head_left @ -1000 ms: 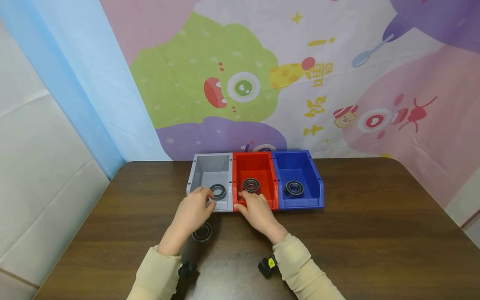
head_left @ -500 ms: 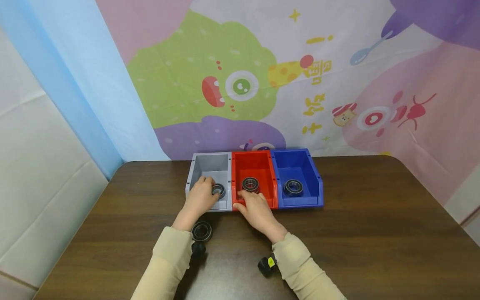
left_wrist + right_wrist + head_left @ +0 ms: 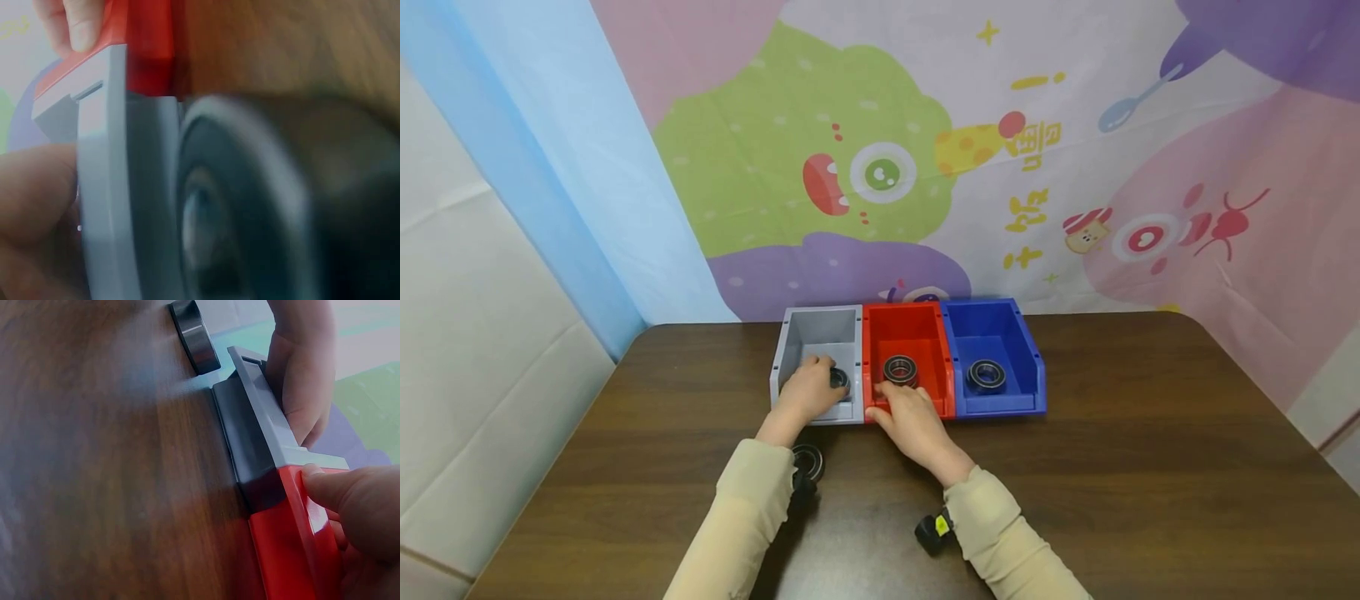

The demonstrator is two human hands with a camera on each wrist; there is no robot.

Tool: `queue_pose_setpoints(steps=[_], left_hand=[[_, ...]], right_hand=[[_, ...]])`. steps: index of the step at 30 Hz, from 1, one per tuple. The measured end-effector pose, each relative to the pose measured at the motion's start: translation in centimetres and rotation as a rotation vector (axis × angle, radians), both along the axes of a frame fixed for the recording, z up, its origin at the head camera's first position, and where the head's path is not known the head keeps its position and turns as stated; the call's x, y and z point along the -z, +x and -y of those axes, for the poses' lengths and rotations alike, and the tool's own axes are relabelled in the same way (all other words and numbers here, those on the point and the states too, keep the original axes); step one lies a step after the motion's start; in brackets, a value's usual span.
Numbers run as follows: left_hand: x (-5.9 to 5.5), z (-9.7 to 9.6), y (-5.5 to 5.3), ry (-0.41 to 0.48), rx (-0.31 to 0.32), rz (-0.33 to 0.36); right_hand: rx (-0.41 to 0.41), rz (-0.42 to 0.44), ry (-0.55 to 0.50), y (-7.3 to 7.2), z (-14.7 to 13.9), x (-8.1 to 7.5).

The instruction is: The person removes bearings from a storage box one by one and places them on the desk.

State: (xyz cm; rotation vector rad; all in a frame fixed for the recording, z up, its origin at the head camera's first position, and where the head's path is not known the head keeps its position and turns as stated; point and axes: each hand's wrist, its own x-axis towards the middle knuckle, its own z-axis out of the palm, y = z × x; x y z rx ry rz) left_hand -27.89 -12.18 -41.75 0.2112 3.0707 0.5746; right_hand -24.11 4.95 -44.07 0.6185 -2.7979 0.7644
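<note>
My left hand (image 3: 808, 390) reaches into the grey bin (image 3: 824, 323). Its thumb and fingers close around a black ball bearing (image 3: 839, 380) there, partly covered by the hand. At the front of the red bin (image 3: 904, 320), my right hand (image 3: 914, 422) grips the wall, with the thumb (image 3: 325, 486) on the outer face and fingers inside. A second bearing (image 3: 900, 368) lies in the red bin just beyond those fingers. Another bearing (image 3: 808, 461) is on the table under the left wrist; it looms large and blurred in the left wrist view.
To the right, joined to the red bin, is a blue bin (image 3: 982, 318) holding one more bearing (image 3: 986, 377). The bins stand at the back of the brown wooden table (image 3: 1120, 467), against a printed cloth (image 3: 775, 167). Black wrist cameras (image 3: 931, 533) hang below both sleeves.
My left hand has moved forward and right into the grey bin and closed on the bearing. The left sleeve now partly covers the table bearing. My right hand stays in place.
</note>
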Motion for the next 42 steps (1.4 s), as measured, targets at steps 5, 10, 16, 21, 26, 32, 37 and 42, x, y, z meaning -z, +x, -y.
queue_pose_setpoints(steps=[5, 10, 16, 21, 26, 32, 37, 42], left_hand=[[0.2, -0.5, -0.2, -0.036, -0.007, -0.009], [-0.4, -1.1, -0.4, -0.095, 0.004, 0.043], [-0.5, -1.9, -0.4, -0.159, -0.014, 0.056], [-0.2, -2.1, -0.4, -0.155, -0.036, 0.034], [0.0, -2.1, -0.5, -0.152, -0.046, 0.03], [0.0, -2.1, -0.4, -0.143, -0.047, 0.019], [0.0, -2.1, -0.4, -0.146, -0.051, 0.025], [0.0, -2.2, -0.4, -0.149, -0.049, 0.03]], right_hand=[[-0.002, 0.001, -0.003, 0.1, 0.0, -0.1], [-0.002, 0.003, -0.006, 0.1, 0.0, -0.1], [-0.002, -0.003, -0.01, 0.1, -0.1, -0.1], [-0.002, -0.008, -0.012, 0.1, -0.1, -0.1], [-0.007, -0.011, -0.016, 0.1, -0.1, 0.0], [-0.007, -0.019, -0.017, 0.1, 0.0, 0.0], [-0.007, -0.014, -0.02, 0.1, 0.0, 0.0], [-0.006, -0.013, -0.018, 0.1, 0.0, 0.1]])
